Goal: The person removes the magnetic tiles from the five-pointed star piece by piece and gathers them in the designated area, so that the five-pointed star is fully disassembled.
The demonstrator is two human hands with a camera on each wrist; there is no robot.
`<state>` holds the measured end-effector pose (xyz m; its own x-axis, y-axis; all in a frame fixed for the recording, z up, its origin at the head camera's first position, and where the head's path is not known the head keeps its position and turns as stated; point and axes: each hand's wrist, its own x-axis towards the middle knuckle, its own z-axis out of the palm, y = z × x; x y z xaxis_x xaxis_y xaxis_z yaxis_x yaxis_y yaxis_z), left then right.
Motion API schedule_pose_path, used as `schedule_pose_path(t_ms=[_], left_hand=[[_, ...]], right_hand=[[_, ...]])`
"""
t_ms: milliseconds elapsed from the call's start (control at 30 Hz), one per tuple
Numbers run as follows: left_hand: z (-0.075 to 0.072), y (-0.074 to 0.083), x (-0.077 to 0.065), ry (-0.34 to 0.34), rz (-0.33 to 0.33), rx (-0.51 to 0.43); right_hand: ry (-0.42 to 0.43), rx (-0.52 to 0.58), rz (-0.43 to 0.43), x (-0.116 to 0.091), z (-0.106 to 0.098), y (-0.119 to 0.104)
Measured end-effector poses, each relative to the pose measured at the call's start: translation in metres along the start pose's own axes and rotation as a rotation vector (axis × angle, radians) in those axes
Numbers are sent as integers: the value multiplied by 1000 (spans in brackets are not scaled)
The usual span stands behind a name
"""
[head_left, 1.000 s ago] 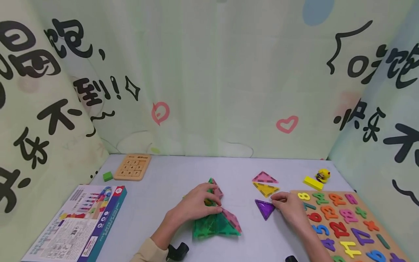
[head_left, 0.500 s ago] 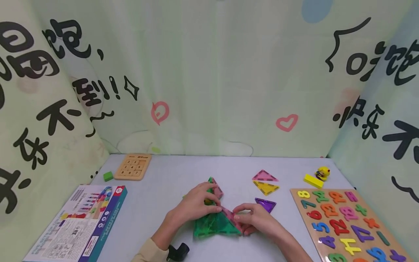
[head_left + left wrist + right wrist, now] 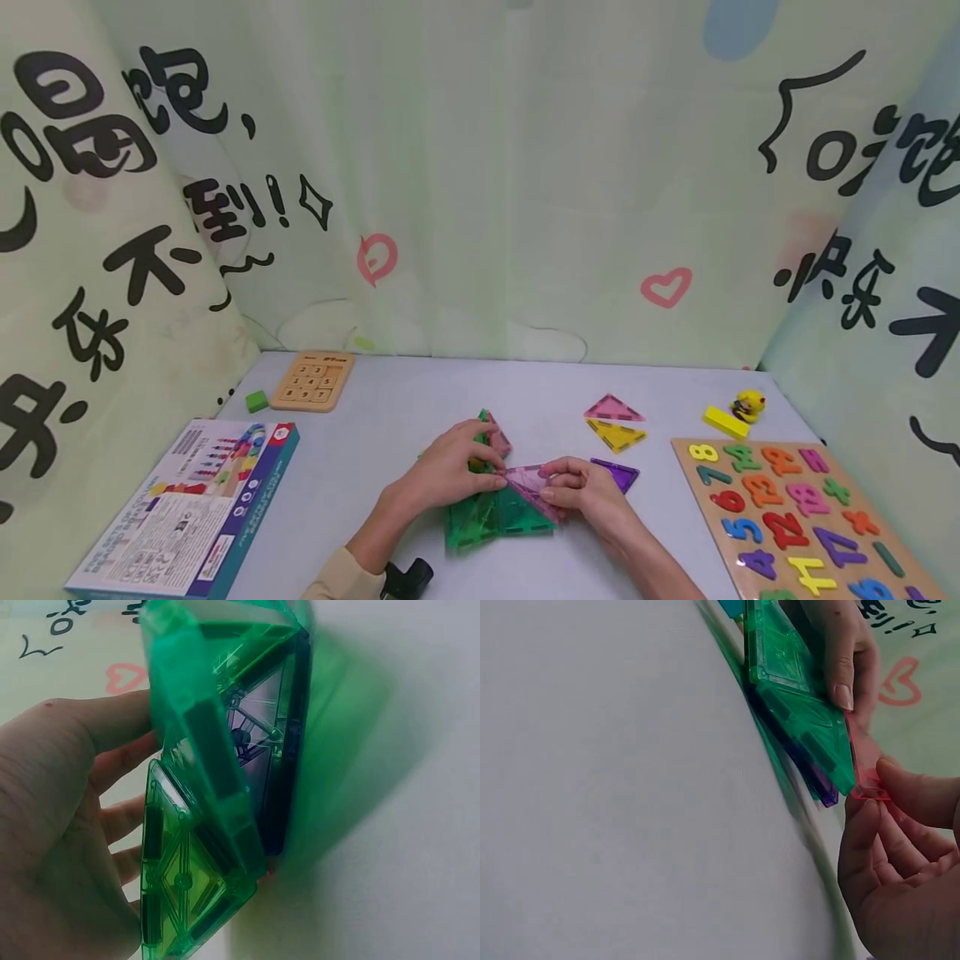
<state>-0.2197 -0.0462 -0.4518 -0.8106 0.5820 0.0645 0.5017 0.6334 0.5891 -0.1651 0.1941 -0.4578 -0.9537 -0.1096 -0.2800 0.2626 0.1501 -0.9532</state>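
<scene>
- Left grip holds the green tile structure.
- Right grip pinches a pink tile.
- Purple tile lies just beyond the right grip.

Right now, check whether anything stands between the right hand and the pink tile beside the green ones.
Nothing visible does: the right wrist view shows the right hand pinching the pink tile directly, next to the green tiles.
</scene>
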Motion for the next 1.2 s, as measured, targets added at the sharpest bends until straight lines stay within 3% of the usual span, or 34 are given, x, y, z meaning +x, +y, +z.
schedule_pose_path(t_ms=[200, 400, 667, 1000, 1100, 1200], left_hand=[[-2, 0, 1, -10, 30, -40], [-4, 2, 0, -11, 48, -76], [-4, 4, 0, -14, 8, -30], [0, 4, 0, -22, -4, -33], [-1, 3, 0, -22, -10, -28], [-3, 1, 0, -22, -16, -14]], right_hand=[[5, 21, -30, 1, -3, -2], [133, 16, -22, 8, -11, -20], [199, -306, -167, 53, -30, -44], [293, -654, -172, 104, -38, -39], [329, -714, -220, 111, -40, -35], [327, -706, -264, 111, -38, -34]])
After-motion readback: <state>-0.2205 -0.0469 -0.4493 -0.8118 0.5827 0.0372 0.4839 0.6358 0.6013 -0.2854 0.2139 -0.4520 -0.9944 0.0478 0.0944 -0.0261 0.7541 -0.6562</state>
